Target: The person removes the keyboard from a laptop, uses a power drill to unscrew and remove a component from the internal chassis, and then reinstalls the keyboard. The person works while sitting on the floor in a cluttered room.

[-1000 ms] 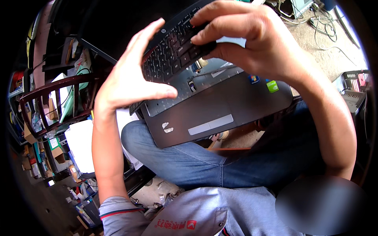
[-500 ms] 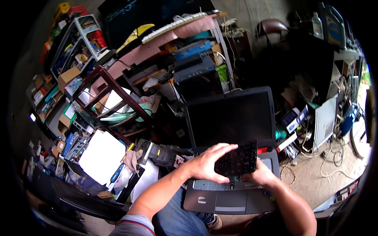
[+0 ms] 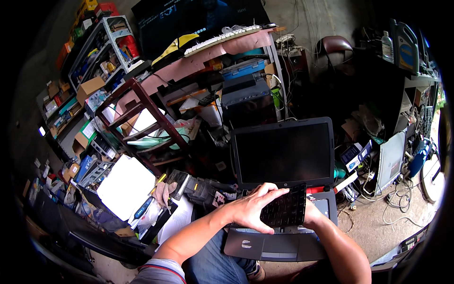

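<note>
An open dark laptop (image 3: pixel 283 151) rests on my crossed legs, its screen raised and black. A loose black keyboard (image 3: pixel 284 206) is tilted up over its base (image 3: pixel 293 248), where part of a silvery bay shows. My left hand (image 3: pixel 250 208) grips the keyboard's left side, with fingertips at the top edge and thumb at the lower corner. My right hand (image 3: pixel 312 215) is at the keyboard's right side, its fingers hidden behind it.
Around me are a wooden frame (image 3: pixel 132 125), crowded shelves (image 3: pixel 104 52), a large screen (image 3: pixel 184 19), white sheets (image 3: pixel 125 187), a chair (image 3: pixel 336 45), another laptop (image 3: pixel 390 161) and tangled cables (image 3: pixel 399 201) on the floor at right.
Since a second ago the view has swung up from the laptop to the room. The keyboard has stayed in my hands, now more upright; my right fingers have dropped out of sight behind it.
</note>
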Demonstrator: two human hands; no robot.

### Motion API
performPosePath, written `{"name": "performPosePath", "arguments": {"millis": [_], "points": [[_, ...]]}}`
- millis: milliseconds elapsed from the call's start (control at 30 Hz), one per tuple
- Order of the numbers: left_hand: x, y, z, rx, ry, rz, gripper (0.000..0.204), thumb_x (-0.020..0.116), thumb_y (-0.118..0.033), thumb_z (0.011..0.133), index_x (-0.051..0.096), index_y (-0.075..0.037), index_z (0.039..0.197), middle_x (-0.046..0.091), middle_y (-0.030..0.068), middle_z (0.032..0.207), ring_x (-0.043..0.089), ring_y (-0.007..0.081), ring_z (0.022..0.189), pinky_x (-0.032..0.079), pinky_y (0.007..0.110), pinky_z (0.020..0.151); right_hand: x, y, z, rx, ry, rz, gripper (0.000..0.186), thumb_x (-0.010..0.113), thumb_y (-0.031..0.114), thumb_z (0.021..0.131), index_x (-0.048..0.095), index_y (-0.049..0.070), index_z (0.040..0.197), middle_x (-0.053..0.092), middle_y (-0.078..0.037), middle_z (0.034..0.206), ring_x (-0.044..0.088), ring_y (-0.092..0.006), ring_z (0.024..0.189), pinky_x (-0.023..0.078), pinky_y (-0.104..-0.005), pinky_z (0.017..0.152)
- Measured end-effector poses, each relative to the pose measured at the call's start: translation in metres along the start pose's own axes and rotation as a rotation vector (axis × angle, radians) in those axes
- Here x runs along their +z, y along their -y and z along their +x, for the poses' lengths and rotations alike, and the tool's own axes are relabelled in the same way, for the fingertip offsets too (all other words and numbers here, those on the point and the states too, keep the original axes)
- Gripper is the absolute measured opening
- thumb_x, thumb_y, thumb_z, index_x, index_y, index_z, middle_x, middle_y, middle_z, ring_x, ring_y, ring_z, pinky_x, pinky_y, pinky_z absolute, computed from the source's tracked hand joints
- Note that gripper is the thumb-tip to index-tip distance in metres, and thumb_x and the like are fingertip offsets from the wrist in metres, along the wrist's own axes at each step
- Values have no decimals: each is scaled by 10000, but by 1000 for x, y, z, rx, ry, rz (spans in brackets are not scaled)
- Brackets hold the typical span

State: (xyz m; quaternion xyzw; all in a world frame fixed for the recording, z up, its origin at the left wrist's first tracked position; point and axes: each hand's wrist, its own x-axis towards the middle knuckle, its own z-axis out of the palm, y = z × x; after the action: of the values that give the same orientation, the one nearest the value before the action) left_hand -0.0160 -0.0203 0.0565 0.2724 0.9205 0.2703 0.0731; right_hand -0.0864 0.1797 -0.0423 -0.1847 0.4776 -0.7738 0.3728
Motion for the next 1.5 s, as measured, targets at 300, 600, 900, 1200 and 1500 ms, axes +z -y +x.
{"name": "performPosePath", "arguments": {"millis": [300,600,900,1200,1500], "points": [[-4,6,-1,79,5,-130,1268,922,-289,529,171,-69,1527,327,167,1336,400,334,1264,352,415,1088,13,9,-7,121,-36,54,236,663,49,852,649,-13,1079,689,-75,926,675,-161,779,556,-299,666],[-2,22,-1,-30,138,-237,1256,945,-324,546,193,-39,1511,348,181,1449,357,289,1366,302,402,1132,-2,4,-4,177,-69,-8,159,586,-40,854,670,-23,988,685,-72,807,639,-153,635,517,-279,570],[1,58,18,-269,189,-633,594,496,-612,922,592,-30,1001,562,-24,917,496,69,904,432,259,833,2,15,-9,201,-93,-204,64,613,2,858,674,-15,848,641,-52,665,597,-130,529,491,-257,506],[8,51,73,-891,320,-841,698,477,-658,923,668,5,1025,696,134,983,674,197,836,539,330,779,4,5,-3,228,-148,-192,60,624,14,857,666,-17,828,647,-67,651,615,-144,506,503,-261,471],[23,119,91,-762,825,-1032,301,681,-305,888,688,-6,921,710,78,857,676,163,752,551,320,700,-1,-5,1,186,-232,-227,195,675,-36,801,660,-59,994,690,-87,822,658,-152,653,541,-298,562]]}}
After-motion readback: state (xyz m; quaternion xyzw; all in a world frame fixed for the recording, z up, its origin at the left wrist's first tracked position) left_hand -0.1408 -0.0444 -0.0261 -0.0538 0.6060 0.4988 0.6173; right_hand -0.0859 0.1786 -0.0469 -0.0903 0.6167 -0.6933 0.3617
